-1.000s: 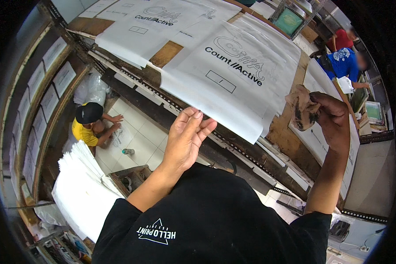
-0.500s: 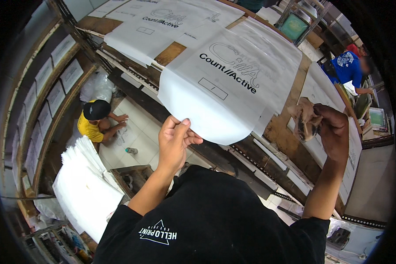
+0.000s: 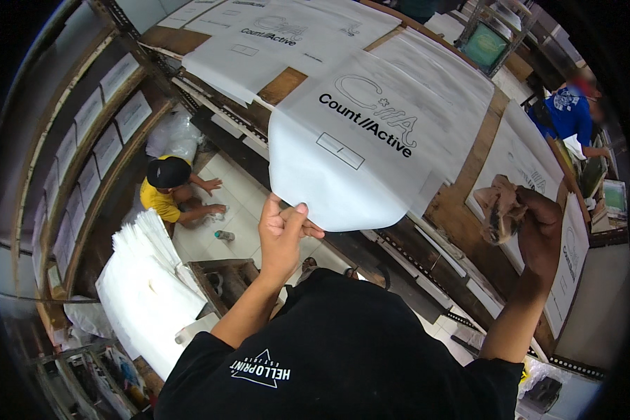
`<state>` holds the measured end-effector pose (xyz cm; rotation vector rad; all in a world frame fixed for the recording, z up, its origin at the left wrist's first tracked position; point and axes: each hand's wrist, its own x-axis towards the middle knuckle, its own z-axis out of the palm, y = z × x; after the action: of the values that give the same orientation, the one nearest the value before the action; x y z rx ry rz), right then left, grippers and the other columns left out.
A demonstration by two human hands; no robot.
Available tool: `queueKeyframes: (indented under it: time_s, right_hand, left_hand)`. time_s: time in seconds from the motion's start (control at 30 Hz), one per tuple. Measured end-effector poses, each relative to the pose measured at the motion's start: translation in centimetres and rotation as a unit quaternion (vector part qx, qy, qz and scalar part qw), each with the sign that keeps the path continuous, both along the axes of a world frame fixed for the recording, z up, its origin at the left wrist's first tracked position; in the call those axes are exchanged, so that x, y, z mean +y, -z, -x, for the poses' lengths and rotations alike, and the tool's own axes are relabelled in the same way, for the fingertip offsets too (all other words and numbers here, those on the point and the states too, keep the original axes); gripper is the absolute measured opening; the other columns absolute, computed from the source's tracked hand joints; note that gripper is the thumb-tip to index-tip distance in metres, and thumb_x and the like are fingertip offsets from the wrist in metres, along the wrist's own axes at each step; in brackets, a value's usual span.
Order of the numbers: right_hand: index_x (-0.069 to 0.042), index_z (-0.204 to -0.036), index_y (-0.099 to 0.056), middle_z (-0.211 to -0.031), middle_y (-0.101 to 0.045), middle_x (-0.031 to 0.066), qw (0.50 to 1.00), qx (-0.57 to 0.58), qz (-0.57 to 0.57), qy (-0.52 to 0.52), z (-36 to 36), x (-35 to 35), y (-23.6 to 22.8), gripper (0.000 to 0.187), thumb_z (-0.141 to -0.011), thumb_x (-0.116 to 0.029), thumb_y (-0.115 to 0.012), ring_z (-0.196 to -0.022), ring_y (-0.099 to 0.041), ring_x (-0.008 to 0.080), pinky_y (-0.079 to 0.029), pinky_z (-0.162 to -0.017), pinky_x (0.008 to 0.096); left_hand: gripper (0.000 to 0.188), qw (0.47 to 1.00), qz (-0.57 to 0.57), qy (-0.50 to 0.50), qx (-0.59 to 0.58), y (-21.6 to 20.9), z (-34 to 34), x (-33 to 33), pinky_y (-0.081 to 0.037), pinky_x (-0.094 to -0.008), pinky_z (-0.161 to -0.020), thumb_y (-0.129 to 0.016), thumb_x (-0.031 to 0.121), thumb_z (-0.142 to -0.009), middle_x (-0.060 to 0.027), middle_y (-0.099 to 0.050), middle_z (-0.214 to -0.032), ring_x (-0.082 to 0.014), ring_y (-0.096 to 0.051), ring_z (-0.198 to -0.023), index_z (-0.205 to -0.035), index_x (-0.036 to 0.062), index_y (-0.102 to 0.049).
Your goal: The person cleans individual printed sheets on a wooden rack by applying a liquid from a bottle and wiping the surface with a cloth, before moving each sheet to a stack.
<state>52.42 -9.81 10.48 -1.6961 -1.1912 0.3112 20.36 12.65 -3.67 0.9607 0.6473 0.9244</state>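
A printed white plastic sheet [image 3: 350,175] lies over the worktable's near edge, its lower end curling toward me. My left hand [image 3: 283,227] pinches that end between thumb and fingers. Black lettering, outline artwork and a small rectangle mark the sheet. Off to the right, my right hand [image 3: 539,224] is closed around a crumpled, brownish, stained rag [image 3: 498,208], held above the table beside more printed sheets [image 3: 518,164]. The rag does not touch the sheet in my left hand.
Other printed sheets [image 3: 273,35] cover the far table. At left stand curved racks [image 3: 112,133] and a stack of white sheets [image 3: 147,294]. A person in yellow [image 3: 162,199] crouches on the tiled floor; another in blue [image 3: 567,115] works at far right. Framed screens [image 3: 484,45] stand behind.
The view has shifted slightly. The printed sheet lies flatter, its artwork clearer, while my left hand still pinches its end. The crouching person's hands have moved apart.
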Motion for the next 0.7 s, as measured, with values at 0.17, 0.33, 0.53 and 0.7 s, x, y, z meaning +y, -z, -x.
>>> queueKeyframes:
  time_s: [0.17,0.33,0.53,0.7]
  right_hand:
    - [0.001,-0.113,-0.072,-0.118,-0.07,0.0139,0.993,0.111,-0.027,-0.005,0.1,-1.1,0.5,0.034,-0.087,0.016,-0.054,-0.111,-0.066,0.0216,-0.053,-0.095,0.0357]
    - [-0.001,-0.114,-0.069,-0.119,-0.07,0.0147,0.994,0.066,-0.073,-0.051,-0.6,-1.7,1.3,0.029,-0.092,0.014,-0.056,-0.113,-0.066,0.0238,-0.05,-0.102,0.0386]
    - [-0.001,-0.113,-0.069,-0.118,-0.071,0.014,0.995,0.055,-0.064,-0.052,-1.0,-1.9,1.4,0.028,-0.092,0.013,-0.056,-0.112,-0.066,0.0222,-0.05,-0.102,0.0379]
    - [-0.001,-0.114,-0.071,-0.116,-0.072,0.0129,0.991,0.084,-0.092,-0.051,-0.6,-1.5,1.7,0.028,-0.092,0.011,-0.057,-0.109,-0.066,0.0206,-0.049,-0.1,0.0347]
  left_hand:
    - [0.08,0.996,-0.088,0.005,0.02,-0.4,0.3,0.7,-0.061,-0.0314,-0.061,-0.055,0.006,-0.101,-0.0163,-0.072,-0.093,-0.019,-0.07,-0.068,-0.159,0.0064,0.0]
    - [0.09,0.991,-0.126,0.012,0.038,-0.6,0.6,1.1,-0.061,-0.0313,-0.061,-0.053,0.004,-0.101,-0.0171,-0.072,-0.089,-0.0201,-0.07,-0.067,-0.16,0.0081,0.015]
    - [0.089,0.99,-0.136,0.014,0.037,-0.9,0.9,1.1,-0.061,-0.0317,-0.061,-0.053,0.004,-0.101,-0.018,-0.072,-0.09,-0.0207,-0.071,-0.067,-0.16,0.0072,0.014]
    - [0.082,0.991,-0.133,0.016,0.018,-0.9,0.8,0.9,-0.061,-0.0308,-0.065,-0.054,0.01,-0.103,-0.0167,-0.072,-0.1,-0.0201,-0.072,-0.076,-0.162,0.0058,0.004]
